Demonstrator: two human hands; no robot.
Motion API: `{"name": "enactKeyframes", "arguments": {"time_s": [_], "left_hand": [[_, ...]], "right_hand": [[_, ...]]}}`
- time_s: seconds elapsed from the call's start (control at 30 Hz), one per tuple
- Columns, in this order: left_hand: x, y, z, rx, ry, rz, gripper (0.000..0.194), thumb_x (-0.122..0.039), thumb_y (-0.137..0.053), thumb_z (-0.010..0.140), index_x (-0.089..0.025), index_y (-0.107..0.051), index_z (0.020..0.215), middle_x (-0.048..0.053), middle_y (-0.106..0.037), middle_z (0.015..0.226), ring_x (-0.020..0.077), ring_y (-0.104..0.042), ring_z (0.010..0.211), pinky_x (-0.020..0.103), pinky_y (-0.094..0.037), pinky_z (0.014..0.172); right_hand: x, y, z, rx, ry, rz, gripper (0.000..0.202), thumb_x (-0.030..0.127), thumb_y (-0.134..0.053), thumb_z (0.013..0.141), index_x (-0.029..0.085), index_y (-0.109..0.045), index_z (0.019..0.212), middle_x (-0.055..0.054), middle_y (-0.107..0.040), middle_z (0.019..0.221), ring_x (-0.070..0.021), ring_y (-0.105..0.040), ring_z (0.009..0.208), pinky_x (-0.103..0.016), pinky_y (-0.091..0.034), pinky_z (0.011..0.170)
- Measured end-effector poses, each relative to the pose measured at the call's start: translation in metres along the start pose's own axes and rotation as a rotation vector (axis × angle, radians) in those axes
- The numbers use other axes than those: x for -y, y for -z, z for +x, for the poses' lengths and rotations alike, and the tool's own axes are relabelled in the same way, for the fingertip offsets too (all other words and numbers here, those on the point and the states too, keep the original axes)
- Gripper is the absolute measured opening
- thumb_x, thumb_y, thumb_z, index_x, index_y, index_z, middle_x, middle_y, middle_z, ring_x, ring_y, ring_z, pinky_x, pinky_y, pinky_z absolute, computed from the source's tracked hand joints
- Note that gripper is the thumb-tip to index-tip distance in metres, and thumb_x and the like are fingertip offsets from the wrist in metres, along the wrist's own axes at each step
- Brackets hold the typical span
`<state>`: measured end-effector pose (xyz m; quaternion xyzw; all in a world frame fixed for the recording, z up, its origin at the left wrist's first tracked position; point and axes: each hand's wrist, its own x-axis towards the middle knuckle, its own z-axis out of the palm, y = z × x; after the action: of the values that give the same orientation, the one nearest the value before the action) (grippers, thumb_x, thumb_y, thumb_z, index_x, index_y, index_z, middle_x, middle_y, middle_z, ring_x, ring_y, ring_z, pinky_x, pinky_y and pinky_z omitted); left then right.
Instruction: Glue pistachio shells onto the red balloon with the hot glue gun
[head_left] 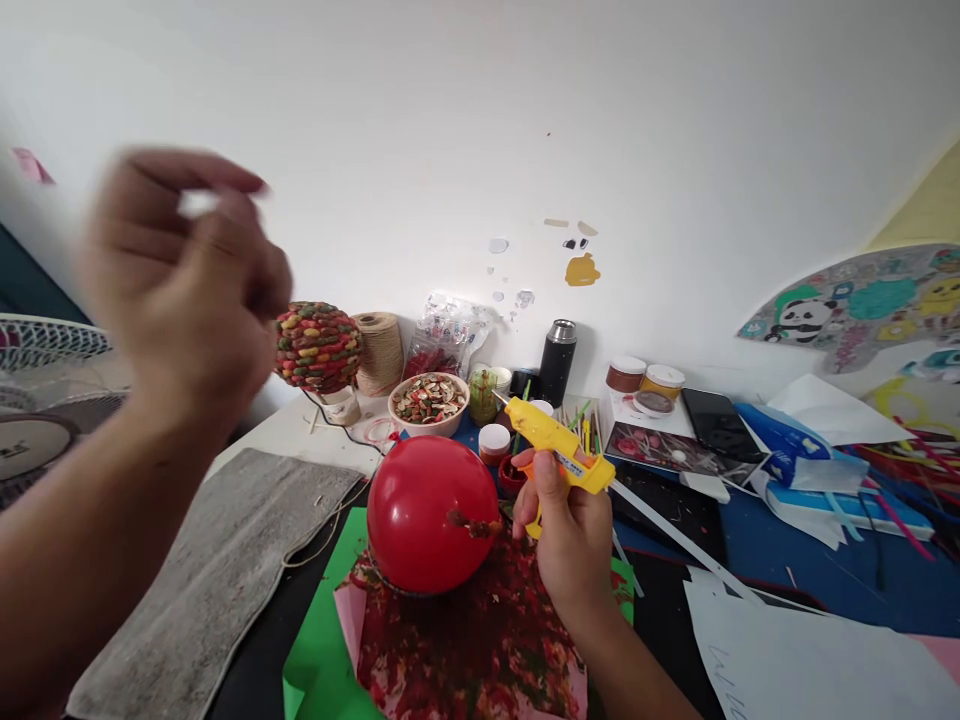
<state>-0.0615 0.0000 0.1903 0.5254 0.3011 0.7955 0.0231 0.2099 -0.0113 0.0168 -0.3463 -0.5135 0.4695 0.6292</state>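
Note:
My right hand (574, 540) grips a yellow hot glue gun (551, 437), its nozzle tilted up and left and a glue stick trailing from the back. My left hand (187, 270) is raised high at the left, blurred, with thumb and forefinger drawn into a pinch; anything between the tips cannot be made out. Below and between the hands rests a red balloon (427, 505) with a small patch of brownish-red pieces stuck on its right side. It sits over a paint-stained sheet (465, 640) on green paper (322, 650).
Behind the balloon stands a bowl (429, 400) of coloured seed-like pieces. A ball covered in coloured pieces (319, 345), a twine spool (379, 352) and a black flask (559, 362) line the wall. A grey cloth (217, 570) lies left; a phone (721, 425) lies right.

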Motion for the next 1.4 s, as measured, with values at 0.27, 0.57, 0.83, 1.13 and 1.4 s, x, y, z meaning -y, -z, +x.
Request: {"name": "enactKeyframes", "arguments": {"time_s": [0.27, 0.57, 0.83, 1.13, 1.4], "left_hand": [[0.111, 0.023, -0.045, 0.734, 0.299, 0.744, 0.036, -0.055, -0.065, 0.096, -0.023, -0.081, 0.095, 0.005, -0.079, 0.086, 0.0235, -0.067, 0.081, 0.033, -0.052, 0.073], [0.183, 0.049, -0.056, 0.951, 0.375, 0.838, 0.033, -0.05, -0.076, 0.084, -0.023, -0.089, 0.097, 0.005, -0.078, 0.082, 0.0253, -0.072, 0.076, 0.034, -0.052, 0.07], [0.206, 0.042, -0.059, 1.2, 0.144, 0.965, 0.03, -0.036, -0.062, 0.101, -0.027, -0.09, 0.108, 0.011, -0.078, 0.117, 0.0304, -0.075, 0.111, 0.036, -0.056, 0.095], [0.219, 0.02, -0.067, 1.56, -0.021, 1.134, 0.025, -0.018, -0.067, 0.096, -0.026, -0.09, 0.096, 0.012, -0.08, 0.121, 0.031, -0.073, 0.119, 0.037, -0.057, 0.103], [0.22, 0.014, -0.072, 1.657, -0.02, 1.248, 0.034, -0.027, -0.068, 0.099, -0.029, -0.087, 0.127, 0.008, -0.079, 0.15, 0.0298, -0.071, 0.137, 0.035, -0.053, 0.113]], "right_hand": [[-0.002, -0.002, 0.0, 0.002, 0.017, 0.011, 0.055, 0.073, -0.078, 0.1, 0.02, -0.074, 0.085, 0.006, -0.057, 0.05, -0.0142, -0.056, 0.035, -0.026, -0.045, 0.04], [-0.015, 0.005, -0.006, 0.067, -0.002, -0.063, 0.053, 0.067, -0.071, 0.11, 0.017, -0.083, 0.095, 0.003, -0.061, 0.05, -0.0165, -0.063, 0.041, -0.028, -0.054, 0.047], [-0.011, -0.001, -0.005, 0.036, 0.038, -0.062, 0.056, 0.07, -0.073, 0.107, 0.019, -0.082, 0.088, 0.004, -0.058, 0.048, -0.0147, -0.06, 0.038, -0.025, -0.052, 0.043], [-0.01, -0.002, -0.008, 0.047, 0.037, -0.134, 0.059, 0.075, -0.069, 0.106, 0.022, -0.071, 0.08, 0.004, -0.057, 0.047, -0.0153, -0.057, 0.04, -0.027, -0.051, 0.046], [-0.009, 0.0, -0.009, 0.092, 0.045, -0.17, 0.046, 0.063, -0.068, 0.109, 0.019, -0.082, 0.108, 0.006, -0.056, 0.049, -0.0176, -0.057, 0.041, -0.031, -0.05, 0.047]]}}
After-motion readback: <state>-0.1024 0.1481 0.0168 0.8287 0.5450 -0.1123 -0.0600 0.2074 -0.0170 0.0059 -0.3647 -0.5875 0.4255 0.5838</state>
